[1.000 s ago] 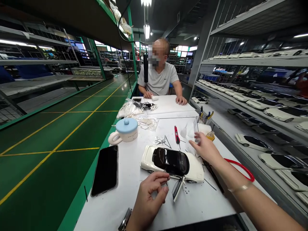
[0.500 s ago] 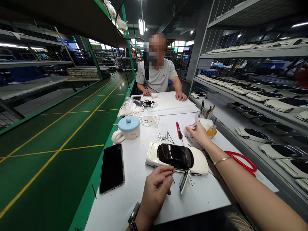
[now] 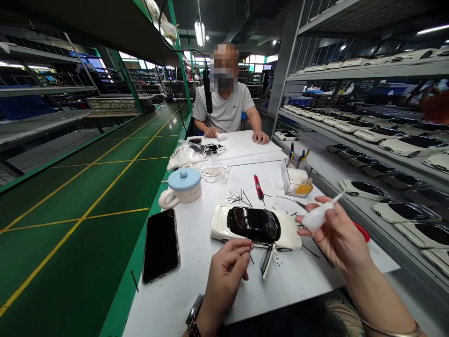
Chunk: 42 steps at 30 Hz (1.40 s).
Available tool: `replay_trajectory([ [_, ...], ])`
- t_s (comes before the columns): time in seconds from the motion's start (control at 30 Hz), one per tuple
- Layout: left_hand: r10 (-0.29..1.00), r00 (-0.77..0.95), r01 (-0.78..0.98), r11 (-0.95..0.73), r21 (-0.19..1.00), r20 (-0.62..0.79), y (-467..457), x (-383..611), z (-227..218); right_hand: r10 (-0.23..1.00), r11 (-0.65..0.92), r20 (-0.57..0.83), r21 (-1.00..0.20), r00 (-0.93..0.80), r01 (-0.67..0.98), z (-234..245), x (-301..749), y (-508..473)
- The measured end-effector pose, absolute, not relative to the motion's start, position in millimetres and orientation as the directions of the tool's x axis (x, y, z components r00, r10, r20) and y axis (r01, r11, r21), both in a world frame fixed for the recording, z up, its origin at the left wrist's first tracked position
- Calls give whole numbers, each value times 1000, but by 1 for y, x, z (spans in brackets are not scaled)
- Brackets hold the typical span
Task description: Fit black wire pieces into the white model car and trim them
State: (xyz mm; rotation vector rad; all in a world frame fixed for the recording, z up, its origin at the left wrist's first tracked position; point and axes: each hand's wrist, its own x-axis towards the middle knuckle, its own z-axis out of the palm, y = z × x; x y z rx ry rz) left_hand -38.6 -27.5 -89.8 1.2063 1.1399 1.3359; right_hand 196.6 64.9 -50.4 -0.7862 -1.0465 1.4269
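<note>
In my right hand (image 3: 345,238) is a small white squeeze bottle (image 3: 315,217) with a thin nozzle tilted up to the right. My fingers are closed around its body, above the right side of the table. My left hand (image 3: 229,267) is at the near side of a white model car (image 3: 219,223) with a black roof. Its thumb and fingers are pinched; a tiny dark bit shows at the fingertips, too small to name. The car's door (image 3: 267,262) stands swung outward, just right of that hand. Small dark specks lie beside the door.
A red utility knife (image 3: 258,187), black strips (image 3: 246,198) and a clear organiser box (image 3: 287,183) lie beyond the car. At left are a phone (image 3: 161,245) and a lidded mug (image 3: 191,193). A co-worker (image 3: 224,110) sits opposite. Racks of model cars (image 3: 407,142) line the right.
My right hand has come back from beside the organiser box toward me, and now holds the white squeeze bottle. My left hand stays pinched by the car.
</note>
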Motion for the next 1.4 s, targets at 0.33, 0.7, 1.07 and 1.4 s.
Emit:
replay_trajectory([
  [0.33, 995, -77, -126, -80, 989, 70, -27, -40, -90, 988, -35, -2, -978, -157, -206, -67, 199, 58],
  [0.7, 989, -146, -333, -40, 942, -10, -25, -40, -90, 965, 256, 260, -963, 41, 86, -85, 161, 29],
  [1.07, 992, -128, -337, -61, 940, 19, -24, -41, -94, 833, 481, 548, -783, 72, 395, -93, 114, 26],
  [1.4, 993, -114, -341, -50, 939, 12, -25, -41, -93, 794, 511, 602, -736, 84, 445, -98, 110, 23],
])
